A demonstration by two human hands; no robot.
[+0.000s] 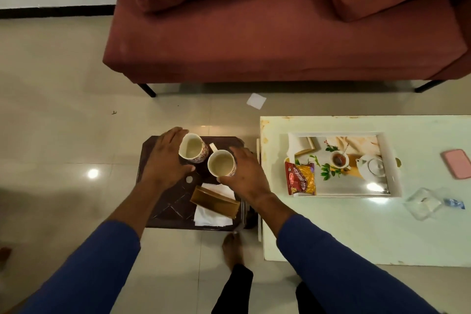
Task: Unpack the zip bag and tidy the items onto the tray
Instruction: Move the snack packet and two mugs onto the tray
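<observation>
Glossy beige floor tiles (63, 135) carry lamp glare, with a rust-red sofa (254, 33) on thin black legs along the far side. Below both hands stands a small dark side table (163, 211). The left hand (165, 160) wraps a floral cup (192, 148), fingers curled round its far side and thumb on the near side. The right hand (248, 173) grips a second floral cup (221, 163) the same way, just beside the first; both look empty. Nearer the body than either thumb lie white tissues (211, 216) under a brown holder (216, 201). Well beyond the right fingers, a pale green table (331, 232) holds a white tray (392, 160) printed with a teapot scene. A red snack packet (300, 178) lies over its near-left rim. Right of the tray sit a crumpled clear zip bag (423, 202) and a pink phone (457, 163).
</observation>
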